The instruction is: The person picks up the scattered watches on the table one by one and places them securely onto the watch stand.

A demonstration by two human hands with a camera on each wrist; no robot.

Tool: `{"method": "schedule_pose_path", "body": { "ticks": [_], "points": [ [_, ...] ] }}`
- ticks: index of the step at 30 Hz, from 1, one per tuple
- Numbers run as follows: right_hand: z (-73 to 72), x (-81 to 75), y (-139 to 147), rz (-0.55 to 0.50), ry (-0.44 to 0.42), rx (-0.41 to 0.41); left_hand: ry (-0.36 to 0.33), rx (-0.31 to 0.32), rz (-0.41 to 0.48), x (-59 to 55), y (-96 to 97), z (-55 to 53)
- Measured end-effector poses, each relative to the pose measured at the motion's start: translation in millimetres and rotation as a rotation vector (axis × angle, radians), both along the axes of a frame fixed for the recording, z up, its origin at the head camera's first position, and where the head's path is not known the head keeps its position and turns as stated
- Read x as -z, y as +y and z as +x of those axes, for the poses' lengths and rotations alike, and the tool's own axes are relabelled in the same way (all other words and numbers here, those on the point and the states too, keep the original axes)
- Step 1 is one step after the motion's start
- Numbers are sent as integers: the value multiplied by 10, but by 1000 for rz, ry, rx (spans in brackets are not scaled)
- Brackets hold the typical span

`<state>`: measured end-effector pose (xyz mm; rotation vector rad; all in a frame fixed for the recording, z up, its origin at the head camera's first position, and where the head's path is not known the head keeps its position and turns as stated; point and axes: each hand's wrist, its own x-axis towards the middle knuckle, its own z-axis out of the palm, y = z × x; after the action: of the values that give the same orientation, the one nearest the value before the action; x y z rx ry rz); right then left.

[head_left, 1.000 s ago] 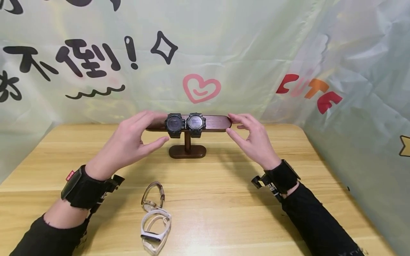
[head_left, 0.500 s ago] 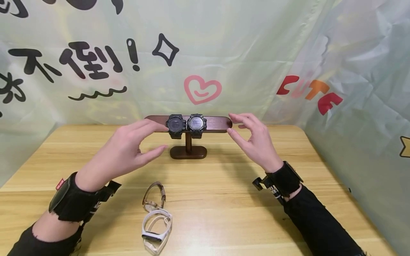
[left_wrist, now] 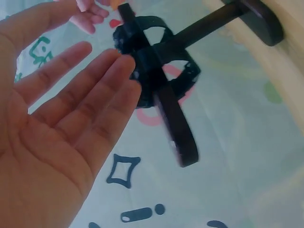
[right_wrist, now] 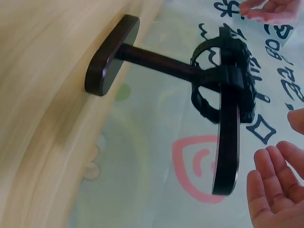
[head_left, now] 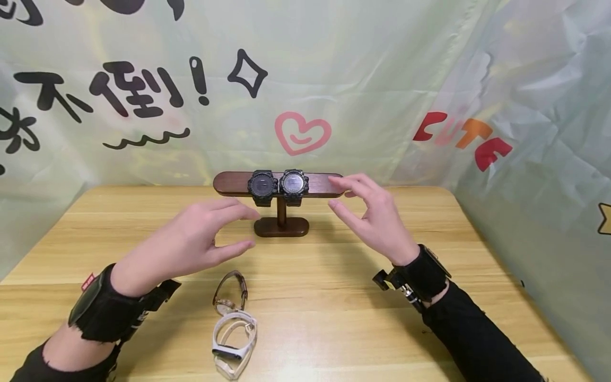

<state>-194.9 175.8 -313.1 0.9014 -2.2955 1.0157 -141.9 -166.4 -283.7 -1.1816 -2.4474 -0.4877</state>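
Observation:
A dark brown wooden watch stand (head_left: 229, 183) rises upright from the table, its crossbar level. Two black digital watches, a dark-faced watch (head_left: 262, 185) and a silver-faced watch (head_left: 294, 183), are strapped side by side round the middle of the bar. My left hand (head_left: 195, 233) hovers in front of the bar's left half, fingers extended and holding nothing. Fingers loosely bent, my right hand (head_left: 377, 217) is by the bar's right end; in the right wrist view its fingers (right_wrist: 266, 185) are apart from the bar. Both black watches' straps hang below the bar.
Nearer me on the wooden table (head_left: 324, 307) lie a metal-band wristwatch (head_left: 230, 294) and, just below it, a white fitness band (head_left: 234, 339) touching a cream-strapped item (head_left: 229, 369). A printed fabric sheet (head_left: 358, 79) hangs behind the table and along its right side.
My left hand has drawn back toward me, away from the bar's left end, which now shows fully. The right hand has shifted slightly left and down. The watches stay on the bar.

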Motion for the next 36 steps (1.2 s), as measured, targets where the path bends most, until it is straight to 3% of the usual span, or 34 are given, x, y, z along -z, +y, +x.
{"method": "schedule_pose_path", "body": {
  "ticks": [6, 20, 28, 36],
  "points": [
    [51, 25, -68, 52, -20, -77, -95, -10, -85, 65, -25, 19],
    [160, 104, -254, 155, -64, -200, -258, 50, -214, 266, -178, 18],
    [218, 129, -304, 192, -97, -239, -408, 90, -298, 408, -224, 91],
    [240, 117, -310, 214, -131, -248, -574, 103, -336, 458, -216, 174]
  ]
}}
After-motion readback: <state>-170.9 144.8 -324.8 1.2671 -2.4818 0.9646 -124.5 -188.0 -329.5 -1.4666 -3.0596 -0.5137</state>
